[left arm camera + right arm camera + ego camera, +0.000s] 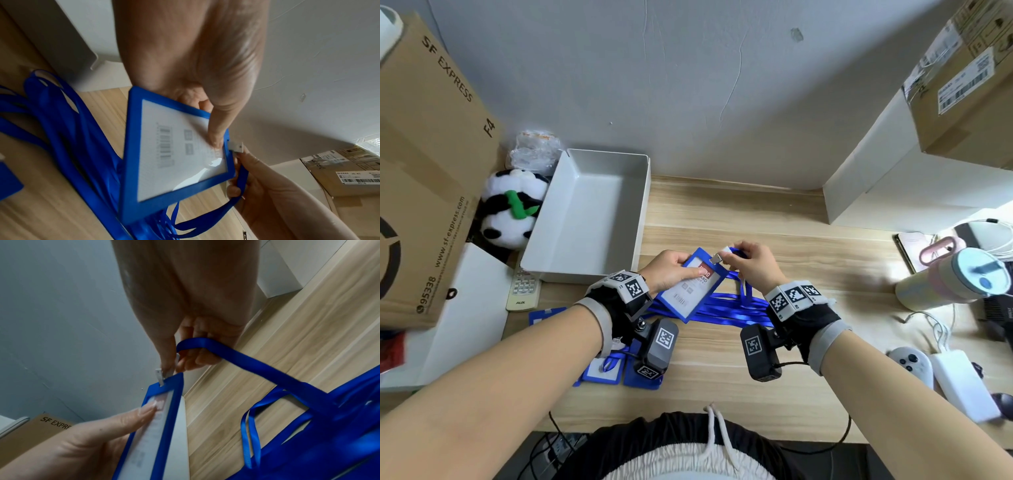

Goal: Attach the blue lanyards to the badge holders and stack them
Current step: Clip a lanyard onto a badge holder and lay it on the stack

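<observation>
My left hand (674, 270) grips a blue-framed badge holder (690, 287) above the wooden desk, thumb pressed on its clear front (180, 151). My right hand (748, 263) pinches the silver clip (717, 257) of a blue lanyard against the holder's top edge (164, 382); the strap (246, 360) loops round its fingers. A pile of blue lanyards (736, 305) lies on the desk under both hands. More blue badge holders (602, 370) lie at the near left, partly hidden by my left wrist.
An empty grey tray (585, 212) stands at the back left beside a panda toy (512, 209) and a remote (524, 287). Cardboard boxes (428, 164) flank the desk. A tumbler (959, 277), game controller (911, 363) and cables crowd the right side.
</observation>
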